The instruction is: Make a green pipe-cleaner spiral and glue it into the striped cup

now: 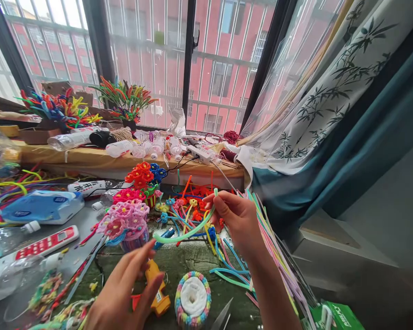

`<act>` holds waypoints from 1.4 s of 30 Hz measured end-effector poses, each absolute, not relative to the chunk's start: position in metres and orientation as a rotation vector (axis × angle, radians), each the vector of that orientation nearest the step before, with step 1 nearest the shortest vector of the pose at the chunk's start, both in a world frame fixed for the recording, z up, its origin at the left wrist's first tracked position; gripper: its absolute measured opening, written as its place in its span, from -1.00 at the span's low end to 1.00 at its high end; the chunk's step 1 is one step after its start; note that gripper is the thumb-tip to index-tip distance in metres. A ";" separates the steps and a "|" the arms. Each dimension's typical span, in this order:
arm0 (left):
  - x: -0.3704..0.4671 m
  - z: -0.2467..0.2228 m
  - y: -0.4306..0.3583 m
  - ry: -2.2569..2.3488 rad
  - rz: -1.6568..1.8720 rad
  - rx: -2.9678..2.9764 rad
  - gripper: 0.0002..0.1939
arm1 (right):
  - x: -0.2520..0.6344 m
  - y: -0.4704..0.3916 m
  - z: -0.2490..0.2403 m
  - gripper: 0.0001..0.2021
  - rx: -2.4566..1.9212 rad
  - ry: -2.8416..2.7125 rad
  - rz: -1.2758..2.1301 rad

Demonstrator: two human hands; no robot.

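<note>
A light green pipe cleaner (pixel 189 234) curves between my hands above the dark tabletop. My right hand (pixel 236 217) pinches its upper end between thumb and fingers. My left hand (pixel 124 284) has its fingers apart, with the fingertips close to the other end; whether they touch it is hard to tell. Below lies a yellow glue gun (pixel 162 305), partly behind my left hand. Beside it stands a round pot wrapped in pastel fuzzy stems (pixel 179 293) with white filling. Scissor blades (pixel 223 315) show at the bottom edge.
Pink fuzzy flowers (pixel 124 219) and red ones (pixel 139 175) stand behind my left hand. Loose stems (pixel 275 247) lie on the right. A blue tissue pack (pixel 43 207), bottles and a red-and-white box (pixel 48 245) lie left. The windowsill (pixel 89 160) holds plastic bottles.
</note>
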State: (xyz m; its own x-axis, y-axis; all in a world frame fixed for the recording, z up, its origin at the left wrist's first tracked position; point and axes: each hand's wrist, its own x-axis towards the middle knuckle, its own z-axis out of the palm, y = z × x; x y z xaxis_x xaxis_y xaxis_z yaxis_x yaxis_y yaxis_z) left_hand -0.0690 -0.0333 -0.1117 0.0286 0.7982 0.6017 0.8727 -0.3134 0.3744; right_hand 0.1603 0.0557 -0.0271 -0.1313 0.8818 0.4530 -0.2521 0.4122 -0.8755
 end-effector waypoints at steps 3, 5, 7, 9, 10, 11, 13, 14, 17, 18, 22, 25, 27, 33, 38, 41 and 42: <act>-0.039 -0.061 -0.023 -1.838 -1.659 -1.869 -0.64 | 0.155 0.049 -0.023 -0.80 -0.619 -1.346 1.042; -0.019 -0.041 -0.017 -1.822 -1.930 -1.640 -0.73 | 0.151 0.045 -0.022 -0.80 -0.630 -1.324 0.992; -0.006 -0.030 -0.011 -1.785 -2.137 -1.591 -0.78 | 0.149 0.042 -0.022 -0.80 -0.664 -1.272 0.936; 0.000 -0.025 -0.003 -1.770 -2.253 -1.630 -0.80 | 0.146 0.041 -0.023 -0.79 -0.717 -1.167 0.883; 0.001 -0.022 0.001 -1.744 -2.306 -1.669 -0.81 | 0.145 0.041 -0.024 -0.77 -0.740 -1.100 0.861; 0.003 -0.020 0.005 -1.723 -2.359 -1.701 -0.80 | 0.145 0.041 -0.025 -0.73 -0.755 -1.036 0.847; 0.005 -0.015 0.012 -1.673 -2.482 -1.750 -0.79 | 0.144 0.041 -0.026 -0.66 -0.755 -0.935 0.839; 0.006 -0.012 0.014 -1.649 -2.541 -1.757 -0.80 | 0.143 0.041 -0.025 -0.63 -0.746 -0.900 0.837; 0.010 -0.008 0.019 -1.610 -2.596 -1.744 -0.82 | 0.143 0.041 -0.023 -0.66 -0.746 -0.860 0.796; 0.010 -0.009 0.020 -1.609 -2.556 -1.733 -0.84 | 0.143 0.041 -0.023 -0.69 -0.760 -0.867 0.769; 0.007 -0.015 0.023 -1.541 -2.148 -1.712 -0.91 | 0.143 0.042 -0.025 -0.80 -0.894 -0.986 0.568; 0.003 -0.016 0.025 -1.375 -1.845 -1.770 -0.96 | 0.145 0.041 -0.028 -0.89 -1.000 -1.166 0.194; 0.000 -0.014 0.026 -1.240 -1.705 -1.818 -0.93 | 0.147 0.039 -0.028 -0.93 -1.017 -1.296 -0.085; -0.014 -0.012 0.027 -1.034 -1.389 -1.935 -0.81 | 0.151 0.032 -0.021 -0.90 -0.960 -1.562 -0.547; -0.030 -0.009 0.022 -0.917 -1.173 -2.049 -0.71 | 0.156 0.028 -0.018 -0.91 -0.943 -1.698 -0.707; -0.034 -0.004 0.021 -0.848 -1.069 -2.066 -0.74 | 0.161 0.027 -0.019 -0.92 -0.932 -1.765 -0.741; -0.034 -0.003 0.021 -0.825 -1.041 -2.070 -0.75 | 0.163 0.027 -0.019 -0.91 -0.936 -1.786 -0.722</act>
